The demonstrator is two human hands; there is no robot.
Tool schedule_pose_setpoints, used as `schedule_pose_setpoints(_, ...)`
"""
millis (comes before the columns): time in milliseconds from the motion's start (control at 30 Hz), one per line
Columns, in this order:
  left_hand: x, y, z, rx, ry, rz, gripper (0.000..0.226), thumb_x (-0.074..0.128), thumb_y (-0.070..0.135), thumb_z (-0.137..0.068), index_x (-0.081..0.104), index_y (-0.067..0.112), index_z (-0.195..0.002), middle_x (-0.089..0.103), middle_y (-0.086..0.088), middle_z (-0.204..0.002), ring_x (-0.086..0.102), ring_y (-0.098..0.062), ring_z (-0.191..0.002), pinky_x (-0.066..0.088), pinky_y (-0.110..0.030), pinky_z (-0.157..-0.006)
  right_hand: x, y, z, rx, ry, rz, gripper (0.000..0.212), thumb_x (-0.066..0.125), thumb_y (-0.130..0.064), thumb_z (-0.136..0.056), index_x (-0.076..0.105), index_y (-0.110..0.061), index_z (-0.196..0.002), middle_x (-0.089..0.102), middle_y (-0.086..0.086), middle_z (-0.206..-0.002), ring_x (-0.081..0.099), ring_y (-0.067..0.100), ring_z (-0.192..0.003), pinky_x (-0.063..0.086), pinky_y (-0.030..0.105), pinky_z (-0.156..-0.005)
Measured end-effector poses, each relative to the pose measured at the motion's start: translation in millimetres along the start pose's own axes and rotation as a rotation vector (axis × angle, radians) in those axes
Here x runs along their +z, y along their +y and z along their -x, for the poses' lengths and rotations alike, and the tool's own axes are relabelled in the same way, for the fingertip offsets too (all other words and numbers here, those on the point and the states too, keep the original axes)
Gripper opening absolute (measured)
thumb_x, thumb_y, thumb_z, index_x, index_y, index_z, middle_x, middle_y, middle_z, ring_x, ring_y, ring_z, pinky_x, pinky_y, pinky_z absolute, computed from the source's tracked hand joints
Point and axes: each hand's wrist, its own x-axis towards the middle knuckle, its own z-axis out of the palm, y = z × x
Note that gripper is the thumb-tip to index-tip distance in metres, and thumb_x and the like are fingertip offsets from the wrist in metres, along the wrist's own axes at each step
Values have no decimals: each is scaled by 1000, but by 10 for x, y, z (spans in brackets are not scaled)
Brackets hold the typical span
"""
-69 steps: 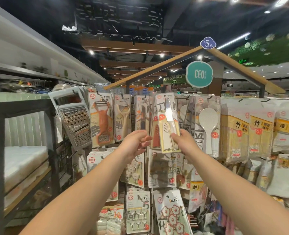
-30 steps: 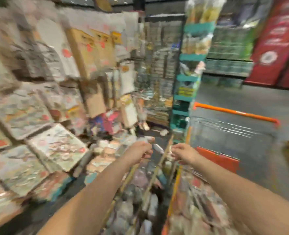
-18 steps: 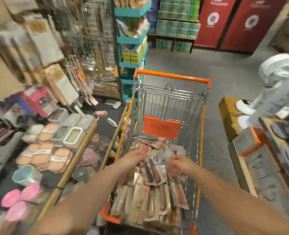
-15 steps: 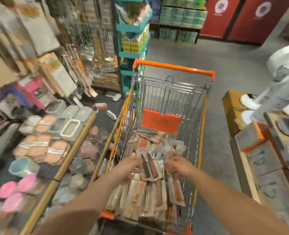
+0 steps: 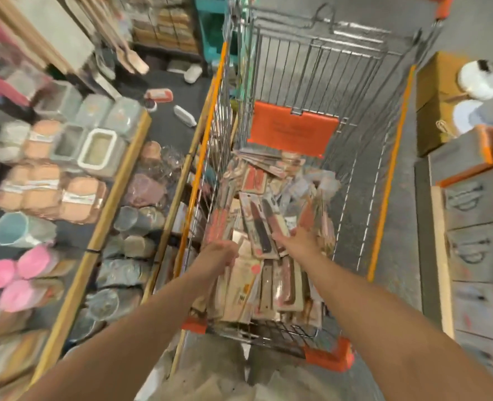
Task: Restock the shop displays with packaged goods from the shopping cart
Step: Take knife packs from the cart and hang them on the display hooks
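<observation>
A wire shopping cart with orange trim stands right in front of me. A heap of flat packaged goods, mostly carded knives and peelers, fills its near half. On top lies one pack holding dark-bladed knives. My left hand hangs over the left side of the heap with loosely bent fingers and nothing visibly in it. My right hand reaches down with fingers spread, touching the packs just right of the knife pack. The picture is motion-blurred.
A low display shelf with a wooden edge runs along the cart's left, holding storage containers and pink cups. Stacked wooden crates, a cardboard box and a white fan stand at the right.
I have turned from the hanging display, where my right hand held a knife pack, to the cart. Both hands, holding nothing, have gone down onto the heap of packs.
</observation>
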Motion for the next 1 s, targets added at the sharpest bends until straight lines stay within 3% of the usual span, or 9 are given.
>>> schedule_pose_setpoints(233, -80, 40, -301, -38, -39, -75, 16, 53, 22, -99, 58, 17, -84, 57, -4, -96, 54, -21, -91, 50, -43, -89, 67, 27, -60, 28, 36, -6, 43, 65, -40, -90, 68, -3, -112, 70, 17, -104, 67, 33, -93, 54, 42, -84)
schedule_pose_setpoints(333, -88, 80, -361, -89, -58, 31, 15, 58, 19, -98, 64, 14, -111, 62, -1, -103, 60, -18, -93, 49, -36, -93, -44, 69, -23, 132, 82, -253, 29, 72, -29, -85, 66, -6, -100, 69, 13, -89, 65, 26, -69, 53, 33, -57)
schedule_pose_setpoints(400, -78, 144, -329, -53, -78, 8, 22, 58, 24, -98, 60, 15, -118, 62, -2, -112, 60, -17, -100, 49, -34, -98, -131, 128, 92, 161, 157, -427, 25, 73, -27, -84, 67, -6, -98, 68, 12, -85, 60, 22, -62, 44, 28, -52)
schedule_pose_setpoints(533, -45, 280, -264, 32, -100, 1, 32, 60, 39, -96, 55, 23, -124, 62, 2, -125, 61, -14, -111, 48, -35, -100, -210, 237, 491, 153, 247, -805, 21, 68, -23, -90, 70, -5, -101, 67, 8, -80, 58, 19, -64, 42, 32, -57)
schedule_pose_setpoints(633, 49, 401, -260, 42, -158, 116, 56, 66, 53, -87, 50, 25, -134, 62, 3, -128, 62, -14, -113, 48, -34, -99, -165, 154, 851, 126, 128, -1045, 20, 64, -16, -94, 64, 0, -106, 70, 9, -84, 64, 19, -68, 47, 29, -56)
schedule_pose_setpoints(700, 123, 526, -241, 53, -203, 199, 65, 73, 58, -78, 52, 24, -129, 67, 1, -123, 65, -18, -112, 49, -42, -101, -116, 11, 1068, 71, 1, -1046, 15, 61, -14, -94, 63, -1, -102, 70, 7, -78, 63, 17, -64, 47, 27, -56)
schedule_pose_setpoints(767, 178, 612, -264, 87, -196, 285, 58, 76, 49, -77, 58, 22, -125, 72, 0, -116, 67, -23, -110, 48, -51, -102, -50, -103, 1165, 14, -127, -968, 19, 61, -16, -93, 63, -3, -106, 71, 7, -84, 64, 17, -69, 49, 28, -61)
schedule_pose_setpoints(867, 100, 689, -302, 146, -54, 284, 34, 70, 32, -88, 63, 19, -120, 74, 1, -110, 69, -22, -105, 49, -51, -100, -10, -251, 1124, -22, -233, -926, 27, 52, -21, -99, 62, -1, -116, 73, 12, -98, 70, 23, -87, 57, 33, -75)
schedule_pose_setpoints(1000, -235, 728, -336, 125, 116, 320, 20, 65, 21, -94, 65, 14, -113, 74, -4, -105, 70, -23, -96, 55, -42, -88, -58, -295, 722, 34, -70, -931, 60, 39, -56, -95, 58, -4, -117, 68, 16, -112, 67, 29, -102, 56, 37, -86)
